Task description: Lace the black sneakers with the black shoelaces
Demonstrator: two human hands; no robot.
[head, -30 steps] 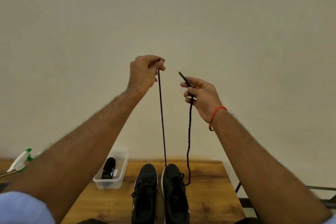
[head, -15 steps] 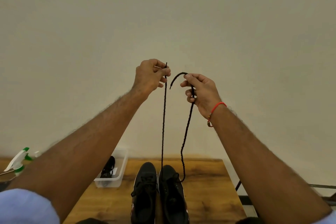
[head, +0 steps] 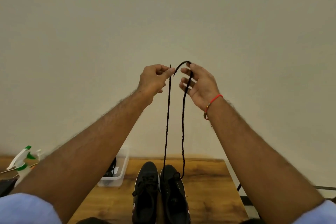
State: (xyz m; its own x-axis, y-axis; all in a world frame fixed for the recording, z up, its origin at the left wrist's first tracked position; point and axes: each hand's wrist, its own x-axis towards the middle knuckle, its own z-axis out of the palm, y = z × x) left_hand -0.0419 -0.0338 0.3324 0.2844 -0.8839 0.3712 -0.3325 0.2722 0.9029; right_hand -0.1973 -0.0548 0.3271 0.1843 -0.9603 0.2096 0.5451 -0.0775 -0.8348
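Observation:
Two black sneakers stand side by side on the wooden table [head: 209, 187]: the left sneaker [head: 145, 192] is laced, the right sneaker [head: 173, 194] has a black shoelace [head: 167, 120] rising from its front eyelets in two strands. My left hand [head: 154, 80] pinches the left strand near its tip, high above the shoes. My right hand [head: 198, 83] holds the right strand between thumb and forefinger, its other fingers loosely spread; the strand's tip curls over toward the left hand. The two tips are nearly level and close together.
A clear plastic box [head: 116, 172] with black laces inside sits left of the shoes. A white spray bottle with green parts [head: 21, 160] stands at the far left. The table's right edge drops off beside a dark frame [head: 241, 185]. A plain wall fills the background.
Both hands have drawn closer together, bringing the two lace ends side by side. The right strand's tip now arches over toward the left hand, and the right hand's fingers have loosened.

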